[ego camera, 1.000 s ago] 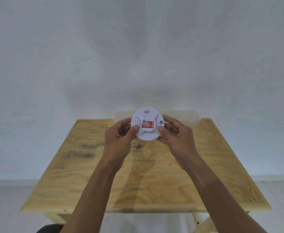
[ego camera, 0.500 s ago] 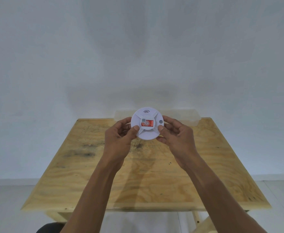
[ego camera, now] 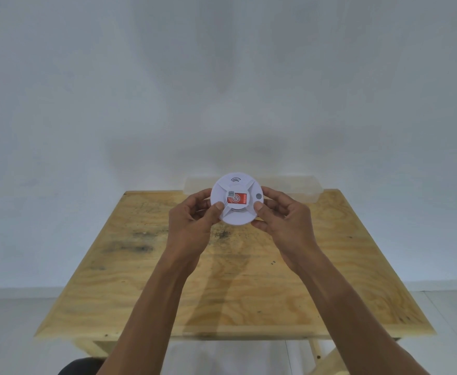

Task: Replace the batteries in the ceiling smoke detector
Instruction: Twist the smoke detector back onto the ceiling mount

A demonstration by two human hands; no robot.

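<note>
Gripped at opposite rims by left hand [ego camera: 192,226] and right hand [ego camera: 286,223]: white smoke detector [ego camera: 236,199], above plywood table [ego camera: 146,280]. Casing closed; no batteries visible, swap seemingly not begun.

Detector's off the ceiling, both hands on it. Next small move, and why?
Probably twist the two halves apart. The smoke detector is held above the table, closed, front face toward the camera, left hand and right hand gripping opposite rims with thumbs on the face. No battery bay shows yet.
</note>
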